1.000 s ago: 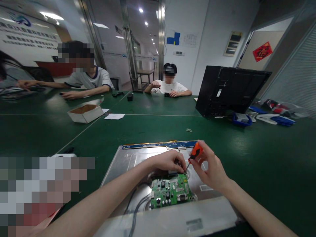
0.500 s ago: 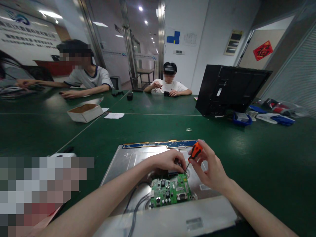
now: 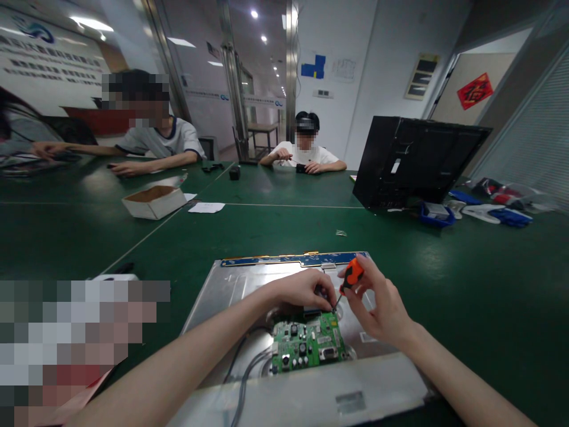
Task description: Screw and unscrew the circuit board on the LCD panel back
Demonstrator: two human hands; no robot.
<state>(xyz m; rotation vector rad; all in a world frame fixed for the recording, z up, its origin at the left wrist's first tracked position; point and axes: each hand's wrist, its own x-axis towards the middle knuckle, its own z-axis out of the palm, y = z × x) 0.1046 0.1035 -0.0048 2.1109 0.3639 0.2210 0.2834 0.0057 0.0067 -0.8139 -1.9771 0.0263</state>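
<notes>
A silver monitor panel (image 3: 240,287) lies back-up on the green table, with a green circuit board (image 3: 309,347) on it and a blue strip board (image 3: 293,260) along its far edge. My right hand (image 3: 382,305) is closed on a small screwdriver with an orange handle (image 3: 352,276); its tip meets the far right corner of the green board. My left hand (image 3: 302,290) rests on the panel just left of the tip, fingers curled and pinched by the board's corner. What they pinch is too small to see. Grey cables (image 3: 242,373) run from the board toward me.
A black monitor back cover (image 3: 413,163) stands upright at the far right, with blue and white items (image 3: 489,213) beside it. An open cardboard box (image 3: 153,203) and a paper sheet (image 3: 205,208) lie at left. Other people sit at the table's far side.
Almost nothing: both hands stay at the board's corner, and the screwdriver handle has shifted only slightly.
</notes>
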